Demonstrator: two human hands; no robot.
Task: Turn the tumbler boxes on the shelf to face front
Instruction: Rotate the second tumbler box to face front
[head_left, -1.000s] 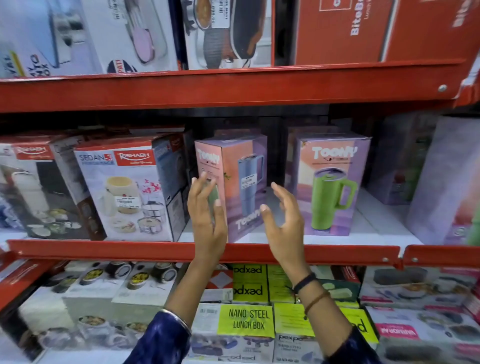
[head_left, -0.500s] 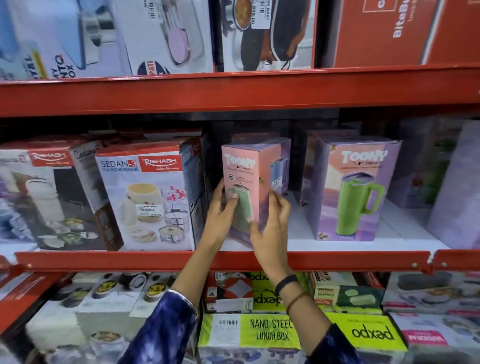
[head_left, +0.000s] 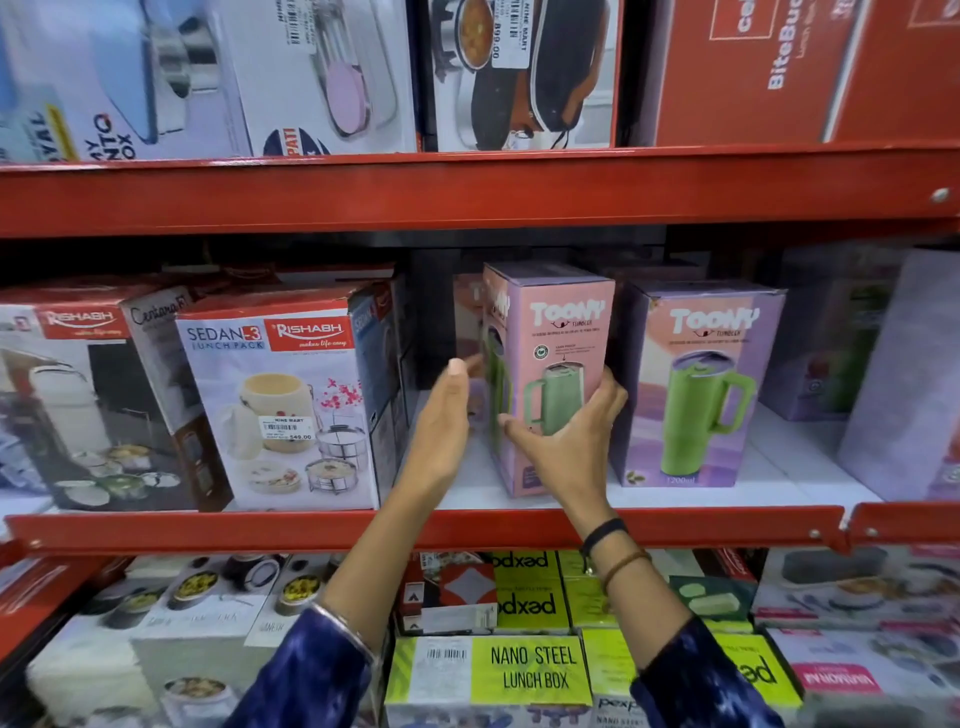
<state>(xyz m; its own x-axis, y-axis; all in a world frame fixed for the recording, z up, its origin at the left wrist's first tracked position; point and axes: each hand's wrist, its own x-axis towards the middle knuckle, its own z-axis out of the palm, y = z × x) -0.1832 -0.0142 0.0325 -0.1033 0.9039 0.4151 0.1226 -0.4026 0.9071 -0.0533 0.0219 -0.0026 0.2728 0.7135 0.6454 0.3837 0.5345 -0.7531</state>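
A pink Toony tumbler box (head_left: 558, 332) stands upright on the white middle shelf (head_left: 753, 483), its pink face with a green tumbler picture turned almost square to me. My right hand (head_left: 569, 441) grips its lower front, thumb on the left and fingers round the right edge. My left hand (head_left: 441, 421) is flat with fingers stretched beside the box's left face; whether it touches is unclear. To the right, a purple Toony box (head_left: 701, 395) faces front. Another pink box (head_left: 467, 312) is partly hidden behind.
A Rishabh Sedan-3 lunch pack box (head_left: 280, 405) stands close on the left. Blurred purple boxes (head_left: 898, 374) sit at the right. Red shelf rails (head_left: 415, 527) run below and above. Green Nano Steel lunch boxes (head_left: 519, 670) fill the shelf underneath.
The pink box has been rotated so its wide pink face now points at me instead of a corner. My right hand moved onto the front; my left slid to the side.
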